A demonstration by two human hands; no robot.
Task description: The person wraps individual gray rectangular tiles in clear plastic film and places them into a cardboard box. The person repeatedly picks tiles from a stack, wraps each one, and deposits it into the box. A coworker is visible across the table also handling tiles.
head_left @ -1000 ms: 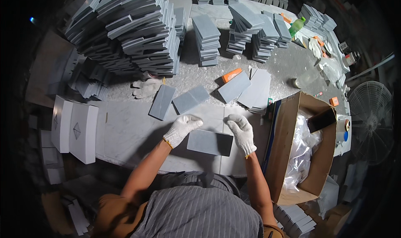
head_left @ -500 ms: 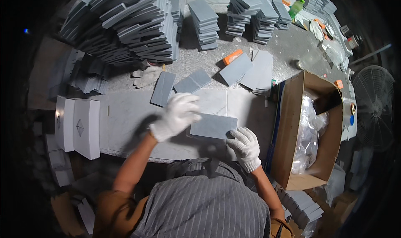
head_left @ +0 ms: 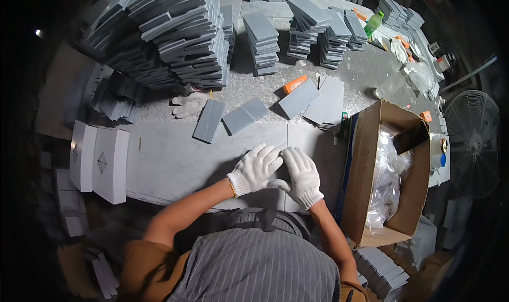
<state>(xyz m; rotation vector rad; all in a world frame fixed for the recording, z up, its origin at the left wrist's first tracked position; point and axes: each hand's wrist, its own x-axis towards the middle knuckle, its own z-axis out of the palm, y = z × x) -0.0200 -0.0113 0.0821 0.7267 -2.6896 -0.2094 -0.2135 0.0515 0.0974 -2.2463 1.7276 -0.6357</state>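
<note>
My left hand (head_left: 254,169) and my right hand (head_left: 302,177), both in white knit gloves, meet above the pale marble slab (head_left: 175,156) close to my body. Their fingers bend over side by side, closed around the grey tile, which is almost wholly hidden behind them. Beyond the hands, a grey tile with a pale vein (head_left: 209,121) lies tilted beside a second loose tile (head_left: 246,116). Farther right, another grey tile (head_left: 300,98) leans on an orange box (head_left: 295,83), next to a small stack of paler tiles (head_left: 325,101).
Tall tile stacks (head_left: 193,42) rise at the far left, with shorter piles (head_left: 261,42) along the back. An open cardboard box (head_left: 360,169) holding clear plastic stands at right. White boxes (head_left: 110,164) sit at left. A spare glove (head_left: 189,104), green bottle (head_left: 374,23) and fan (head_left: 472,135) also show.
The grey tile lay flat in view under my right fingers; now both hands cover it. My left hand has come down and right, my right hand slightly up and left, until they meet.
</note>
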